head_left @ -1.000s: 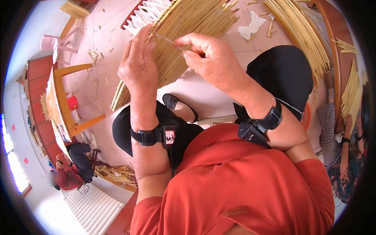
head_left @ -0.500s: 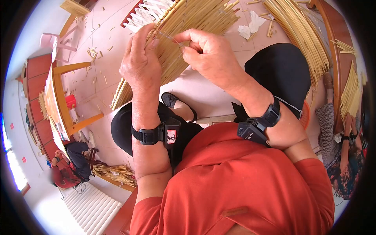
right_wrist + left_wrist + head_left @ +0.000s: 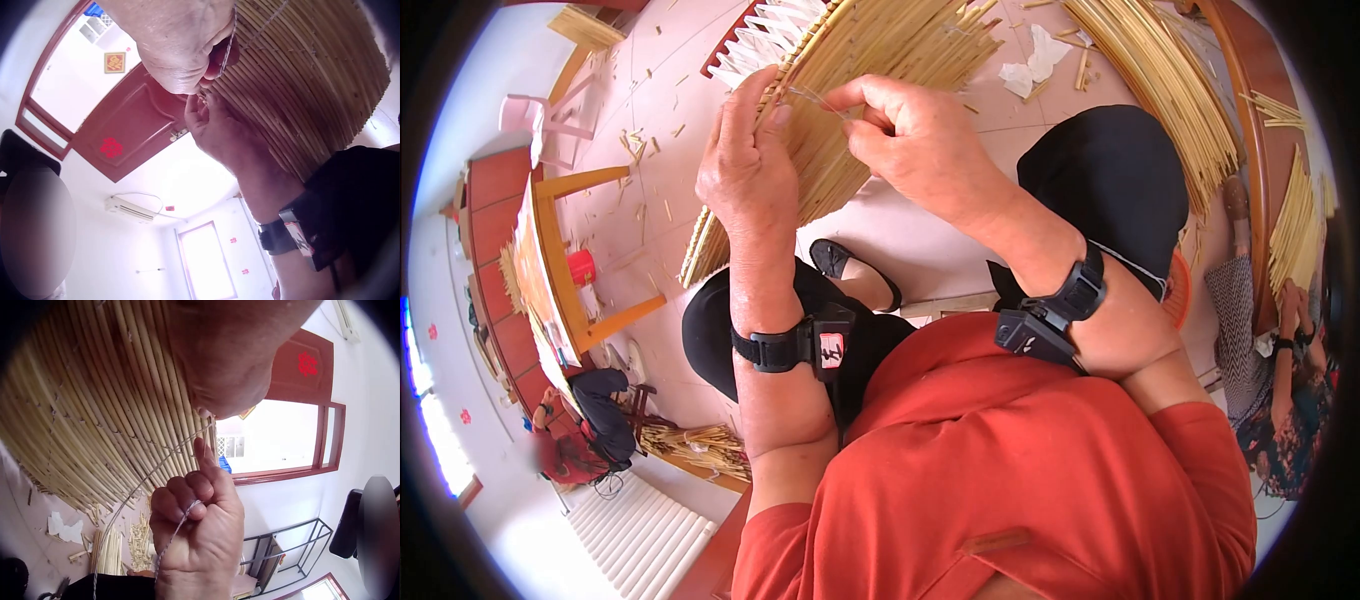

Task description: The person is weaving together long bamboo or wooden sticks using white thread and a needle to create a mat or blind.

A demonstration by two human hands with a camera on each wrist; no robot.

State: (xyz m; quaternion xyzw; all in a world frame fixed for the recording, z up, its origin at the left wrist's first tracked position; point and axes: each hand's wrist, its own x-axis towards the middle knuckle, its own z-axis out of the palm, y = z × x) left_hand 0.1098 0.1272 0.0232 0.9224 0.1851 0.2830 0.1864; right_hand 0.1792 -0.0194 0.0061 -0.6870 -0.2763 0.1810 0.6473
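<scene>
A mat of tied reed stalks (image 3: pixel 850 150) stands tilted in front of me, its edge bound with string. My left hand (image 3: pixel 750 170) pinches that edge between thumb and fingers. My right hand (image 3: pixel 925 145) is at the left hand's right, fingers curled round a thin twisted string (image 3: pixel 144 478). This string runs from the edge close to the left fingertips, and another stretch loops over the right hand's curled fingers in the left wrist view. In the right wrist view the left hand (image 3: pixel 219 128) grips the edge just below the right hand, whose fingertips are partly hidden.
Behind the mat is a white pleated thing (image 3: pixel 770 40). A long reed bundle (image 3: pixel 1160 90) lies at the right, beside a wooden bench edge (image 3: pixel 1250 120). Reed scraps and white paper (image 3: pixel 1037 62) litter the floor. Other people sit at both sides, near a small table (image 3: pixel 550 250).
My right hand has drawn a little to the left, nearer the left hand, with the string still in its fingers. The left hand stays at the mat's edge, shifted slightly.
</scene>
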